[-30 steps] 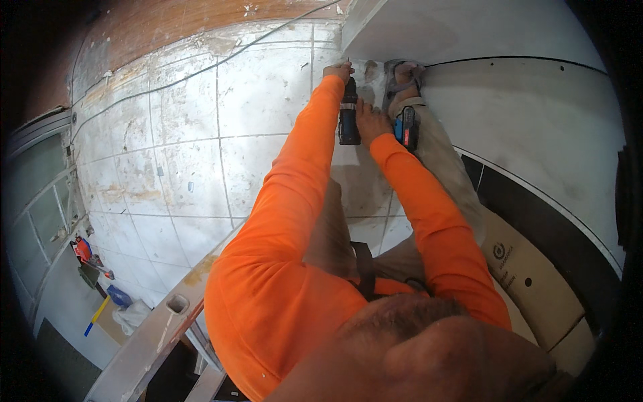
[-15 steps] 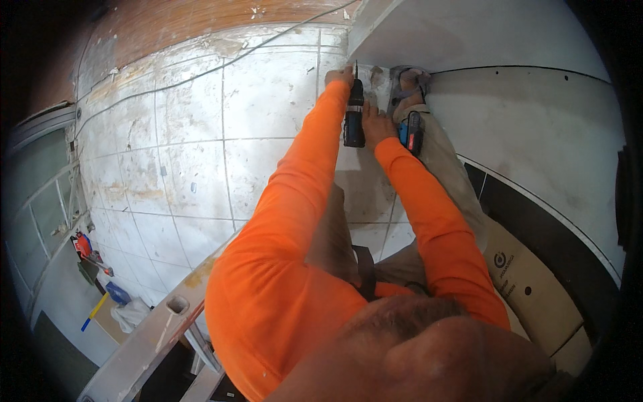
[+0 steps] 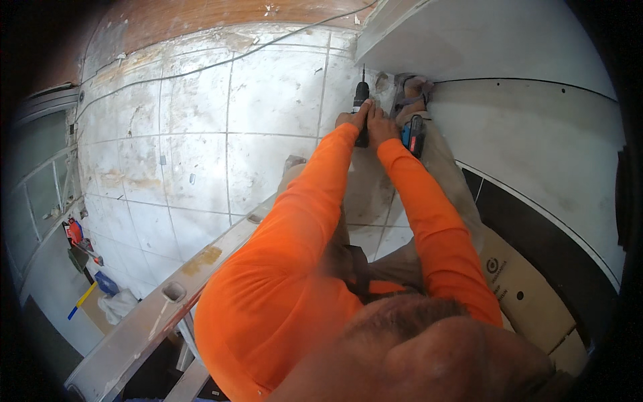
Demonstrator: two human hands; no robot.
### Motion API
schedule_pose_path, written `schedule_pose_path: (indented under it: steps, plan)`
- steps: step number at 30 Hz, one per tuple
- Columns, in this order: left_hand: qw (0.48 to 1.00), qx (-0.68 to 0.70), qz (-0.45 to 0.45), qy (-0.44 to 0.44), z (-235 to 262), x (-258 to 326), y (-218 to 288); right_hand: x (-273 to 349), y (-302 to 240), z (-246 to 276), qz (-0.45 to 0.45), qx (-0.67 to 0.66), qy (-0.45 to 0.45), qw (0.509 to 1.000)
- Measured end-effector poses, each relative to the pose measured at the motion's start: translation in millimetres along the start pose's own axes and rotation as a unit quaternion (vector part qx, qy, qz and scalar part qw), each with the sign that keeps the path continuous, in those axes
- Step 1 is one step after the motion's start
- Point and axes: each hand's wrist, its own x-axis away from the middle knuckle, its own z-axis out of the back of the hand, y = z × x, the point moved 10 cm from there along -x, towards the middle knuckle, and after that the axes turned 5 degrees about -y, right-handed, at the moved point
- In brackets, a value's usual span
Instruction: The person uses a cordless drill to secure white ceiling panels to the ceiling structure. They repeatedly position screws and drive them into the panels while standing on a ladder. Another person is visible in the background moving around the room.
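Both hands grasp a black cordless drill (image 3: 362,107), its bit pointing far. The left hand (image 3: 351,120) and right hand (image 3: 380,124) touch. A ladder (image 3: 154,305) lies near left.

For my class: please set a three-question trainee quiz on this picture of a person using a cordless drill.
1. True or false: both hands grip the drill.
2. Which way does its bit point? A) away from the person, along the tiled floor B) back at the person
3. What metal thing lies at lower left?

Key:
1. True: left hand and right hand close round it.
2. A
3. A ladder.
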Motion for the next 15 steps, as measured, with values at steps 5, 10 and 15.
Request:
schedule_pose_path:
  steps: [5, 10, 15]
  plan:
    - [0.999, -0.008, -0.009, 0.029, 6, 2, 4, 3, -3, 8, 0.011, 0.016, 0.013, 1.000]
    - [1.000, -0.004, -0.012, 0.028, 7, 7, 8, 4, -3, 10, 0.007, -0.005, -0.012, 1.000]
    - [1.000, 0.007, -0.007, 0.029, 7, 5, 9, 2, -2, 11, 0.006, -0.014, 0.001, 1.000]
